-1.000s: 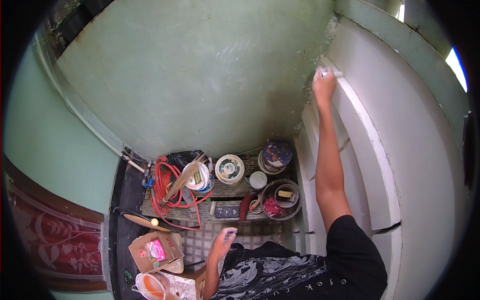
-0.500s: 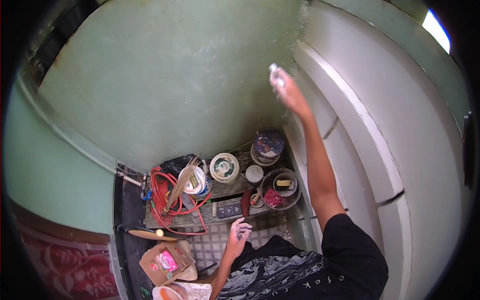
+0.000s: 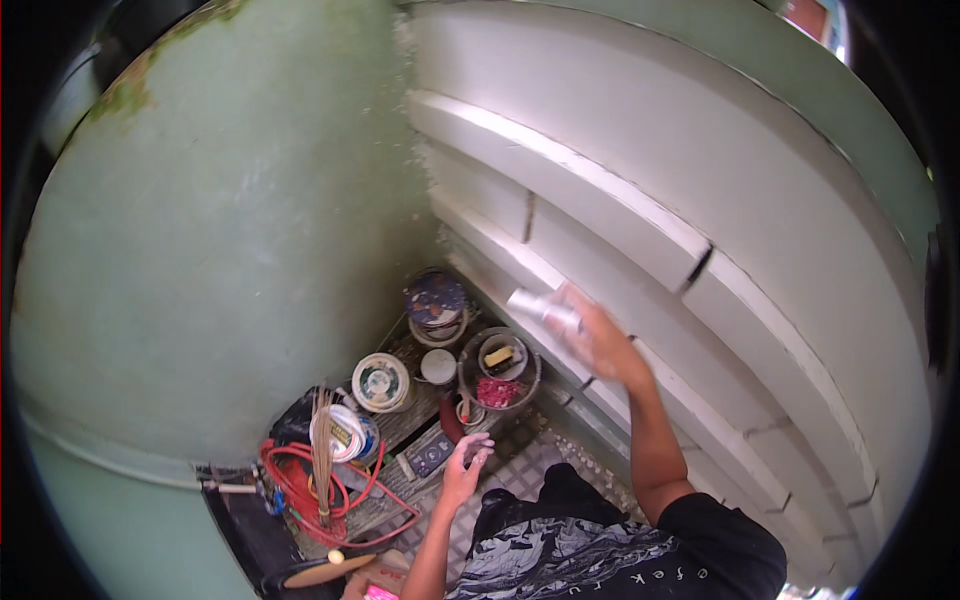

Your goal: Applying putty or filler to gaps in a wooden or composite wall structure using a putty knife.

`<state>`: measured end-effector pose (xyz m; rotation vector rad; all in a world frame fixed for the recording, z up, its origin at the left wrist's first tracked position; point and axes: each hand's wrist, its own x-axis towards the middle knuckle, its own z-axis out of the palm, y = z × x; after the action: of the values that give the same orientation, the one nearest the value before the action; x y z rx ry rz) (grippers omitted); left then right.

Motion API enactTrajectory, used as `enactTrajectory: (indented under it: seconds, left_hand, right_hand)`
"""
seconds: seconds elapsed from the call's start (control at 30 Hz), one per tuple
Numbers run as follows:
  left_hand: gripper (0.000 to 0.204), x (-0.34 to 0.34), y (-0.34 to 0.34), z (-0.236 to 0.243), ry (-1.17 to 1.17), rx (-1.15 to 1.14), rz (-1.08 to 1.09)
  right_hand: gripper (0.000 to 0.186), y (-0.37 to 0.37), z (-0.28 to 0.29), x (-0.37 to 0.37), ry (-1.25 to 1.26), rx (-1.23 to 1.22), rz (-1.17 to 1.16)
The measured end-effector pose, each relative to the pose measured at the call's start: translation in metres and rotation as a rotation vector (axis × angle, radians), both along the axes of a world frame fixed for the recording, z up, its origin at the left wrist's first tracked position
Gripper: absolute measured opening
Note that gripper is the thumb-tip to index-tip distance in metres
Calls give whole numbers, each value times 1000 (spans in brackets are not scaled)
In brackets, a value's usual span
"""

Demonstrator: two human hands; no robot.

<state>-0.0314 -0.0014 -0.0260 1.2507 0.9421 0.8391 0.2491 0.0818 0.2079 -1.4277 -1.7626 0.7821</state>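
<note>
My right hand (image 3: 592,335) is raised in front of the white wall (image 3: 640,150) with horizontal ledges. Its fingers are closed round a pale, short roll-like piece (image 3: 545,309); motion smears both, so its exact kind cannot be made out. A gap between hand and wall, if any, is hard to judge. My left hand (image 3: 468,464) hovers low before my body, near the bench edge. White dust coats its fingers, which are loosely bent and apart, with nothing in them.
On the wooden bench (image 3: 400,435) stand lidded paint tubs (image 3: 381,382), a stained bucket (image 3: 436,305), and a round basin (image 3: 518,392) holding a yellow-topped brush (image 3: 500,357) and pink bits (image 3: 497,391). A red hose (image 3: 290,470) lies coiled at left. The green wall (image 3: 250,200) meets the white one.
The view has swung right, showing more white wall. My right hand has come down and away from the wall corner, still holding the pale piece. My left hand stays low, holding nothing.
</note>
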Motion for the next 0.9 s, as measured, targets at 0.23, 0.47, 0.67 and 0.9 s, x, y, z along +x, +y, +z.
enactTrajectory:
  seconds: [0.23,0.47,0.67,0.9]
  left_hand:
    - [18,70,10,47,112,412,-149]
    - [22,150,-52,91,-40,560,-496]
    - [23,171,-73,88,-8,580,-406]
    - [22,163,-132,-2,83,263,-121]
  right_hand:
    - [20,-122,-90,-4,814,41,-549]
    - [27,-159,-35,51,1661,197,-679]
    - [37,-210,-50,86,1762,351,-225]
    - [19,-305,-98,118,1593,824,-1113]
